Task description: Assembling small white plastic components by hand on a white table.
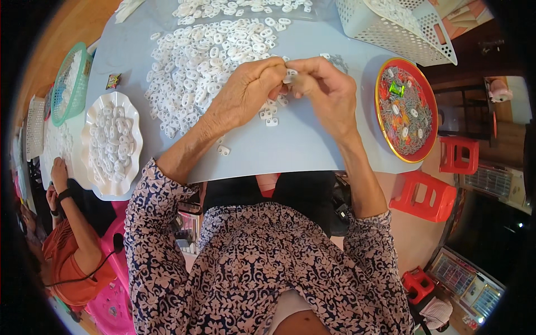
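Observation:
Over the table, my left hand [248,92] and my right hand [330,95] meet at their fingertips around a small white oval two-hole plastic piece [290,73]. Both hands are closed in a pinch on it; the right thumb is blurred, and any smaller part between the fingers is hidden. A large loose pile of similar white pieces [187,70] spreads to the left of and beyond my hands. Just below my fingers lie a few more white pieces [271,121]. One stray piece [223,150] rests nearer the table's front edge, by my left forearm.
At left, a scalloped white plate [90,153] holds white pieces, with a small wrapped packet [113,81] behind it. A red, gold-rimmed tray [384,133] of thin grey metal parts sits right. Beyond stands a perforated white basket [385,39]. Another person [84,240] works far left.

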### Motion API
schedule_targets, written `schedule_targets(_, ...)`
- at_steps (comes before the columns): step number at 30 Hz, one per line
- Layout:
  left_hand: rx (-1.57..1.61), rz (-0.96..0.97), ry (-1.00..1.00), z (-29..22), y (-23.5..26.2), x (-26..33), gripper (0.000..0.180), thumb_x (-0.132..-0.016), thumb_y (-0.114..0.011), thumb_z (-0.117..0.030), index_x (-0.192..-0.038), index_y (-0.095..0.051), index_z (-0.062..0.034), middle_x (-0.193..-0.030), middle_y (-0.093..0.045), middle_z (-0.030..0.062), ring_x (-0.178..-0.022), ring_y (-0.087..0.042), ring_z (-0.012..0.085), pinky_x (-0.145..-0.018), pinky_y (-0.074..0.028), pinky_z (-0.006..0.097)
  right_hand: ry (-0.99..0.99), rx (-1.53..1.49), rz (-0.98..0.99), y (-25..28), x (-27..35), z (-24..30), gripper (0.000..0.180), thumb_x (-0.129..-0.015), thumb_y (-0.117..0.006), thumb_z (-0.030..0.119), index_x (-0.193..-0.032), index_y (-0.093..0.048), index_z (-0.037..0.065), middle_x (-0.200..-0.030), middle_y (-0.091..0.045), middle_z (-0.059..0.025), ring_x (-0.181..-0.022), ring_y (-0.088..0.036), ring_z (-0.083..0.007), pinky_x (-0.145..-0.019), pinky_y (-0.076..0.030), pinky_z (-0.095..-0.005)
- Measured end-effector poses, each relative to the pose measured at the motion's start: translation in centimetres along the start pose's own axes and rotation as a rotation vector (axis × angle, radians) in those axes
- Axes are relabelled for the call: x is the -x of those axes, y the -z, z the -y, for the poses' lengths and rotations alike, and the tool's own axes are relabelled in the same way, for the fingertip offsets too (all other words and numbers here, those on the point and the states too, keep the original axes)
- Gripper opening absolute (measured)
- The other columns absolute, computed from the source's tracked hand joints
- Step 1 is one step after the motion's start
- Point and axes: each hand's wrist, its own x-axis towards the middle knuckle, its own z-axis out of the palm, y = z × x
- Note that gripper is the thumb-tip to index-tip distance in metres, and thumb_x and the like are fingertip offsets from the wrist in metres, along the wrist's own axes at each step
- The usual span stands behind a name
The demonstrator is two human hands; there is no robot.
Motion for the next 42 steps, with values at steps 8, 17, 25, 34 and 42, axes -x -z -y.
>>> schedule_targets(8, -0.046, -0.020, -0.123, 0.1, -0.3, -0.2, 0.031, -0.095, -0.039, -0.023, -0.075, -0.048, -0.0011, -0.060, -0.043, 0.0019, -0.060, -0.041, 0.0111, -0.055, -0.036, 0.028, -0.075, -0.113, -0.010, 0.3, -0.3, 0.5, 0.015, -0.091, -0.057, 0.008, -0.101, -0.062, -0.003, -0.077, -0.062, -0.0017, -0.067, -0.056, -0.0058, -0.062, -0.046, -0.0196)
schedule_targets(17, 0.118, -0.193, -0.143, 1.0, 0.1, 0.2, 0.015, -0.087, -0.044, -0.006, -0.074, -0.052, -0.0026, -0.067, -0.050, 0.0004, -0.067, -0.047, 0.0089, -0.063, -0.040, 0.023, -0.026, 0.052, -0.128, 1.1, -1.1, 0.7, 0.012, -0.088, -0.056, 0.003, -0.098, -0.063, 0.001, -0.080, -0.062, 0.0003, -0.068, -0.055, -0.0042, -0.061, -0.045, -0.0191)
schedule_targets(25, 0.352, -0.417, -0.187, 1.6, 3.1, -1.6, 0.028, -0.092, -0.040, -0.021, -0.075, -0.052, -0.0016, -0.066, -0.050, 0.0049, -0.074, -0.052, 0.0156, -0.072, -0.041, 0.029, 0.351, 0.898, -0.412, 13.2, -10.0, 6.2, 0.016, -0.086, -0.061, 0.014, -0.082, -0.065, -0.001, -0.070, -0.062, -0.0048, -0.061, -0.053, -0.0076, -0.057, -0.044, -0.0237)
schedule_targets(34, 0.462, -0.498, -0.244, 2.2, 5.0, -1.7, 0.031, -0.091, -0.042, -0.028, -0.079, -0.052, -0.0015, -0.067, -0.052, 0.0066, -0.076, -0.052, 0.0177, -0.077, -0.042, 0.031, 0.208, 0.691, 0.032, 2.0, -9.0, 0.8, 0.011, -0.084, -0.056, 0.010, -0.085, -0.062, 0.001, -0.078, -0.064, -0.0166, -0.066, -0.061, -0.0282, -0.062, -0.048, -0.0345)
schedule_targets(42, 0.443, -0.562, -0.241, 2.3, 5.8, -1.9, 0.032, -0.092, -0.040, -0.027, -0.078, -0.052, -0.0007, -0.067, -0.052, 0.0068, -0.073, -0.053, 0.0167, -0.079, -0.043, 0.030, 0.091, 0.673, 0.310, -2.5, -10.4, -1.5, 0.018, -0.084, -0.058, 0.016, -0.085, -0.063, -0.002, -0.065, -0.059, -0.0089, -0.057, -0.052, -0.0151, -0.056, -0.043, -0.0296)
